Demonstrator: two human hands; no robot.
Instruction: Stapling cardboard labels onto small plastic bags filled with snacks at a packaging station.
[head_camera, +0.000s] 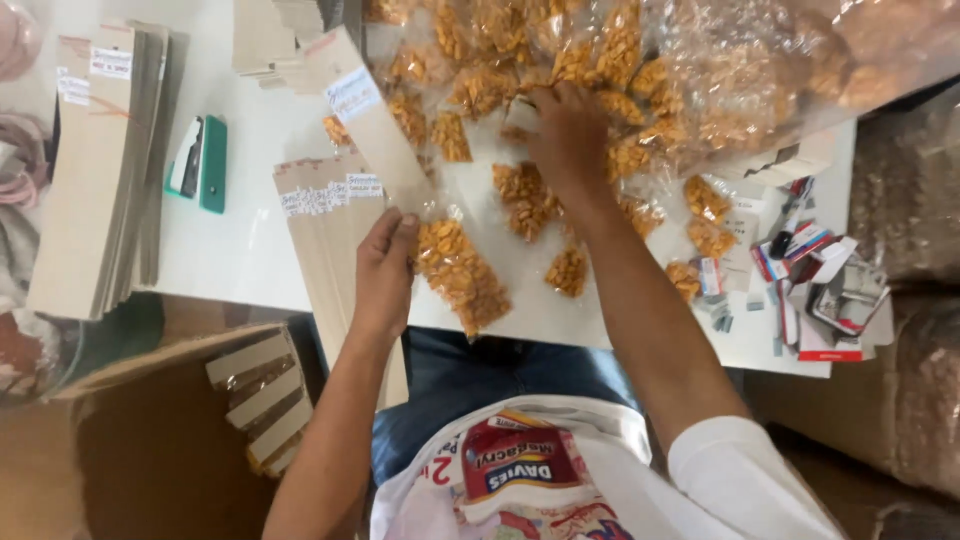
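Packing station seen from above. The left hand (385, 265) closes its fingers on a clear plastic packet of orange snack pieces (462, 275) where the packet meets a long brown cardboard header card (370, 125); the card slants away up and to the left of the hand, and the packet runs down toward the near table edge. The right hand (568, 135) reaches further out, fingers curled into a heap of similar small clear packets of orange snacks (560, 70); whether it grips one cannot be told.

Progress, as judged: several carded strips lie in the open brown cardboard box (255, 395) below the left hand, while many loose packets remain around the right hand, so most of the work appears left. A fan of unused brown cards (325, 200) lies just beside the left hand; a taller stack (100, 170) and a green stapler (198, 163) sit further left.

Open room: a bare strip of white table (245, 260) left of the left hand. Clutter of small cartons (820, 290) crowds the table's edge right of the right forearm.
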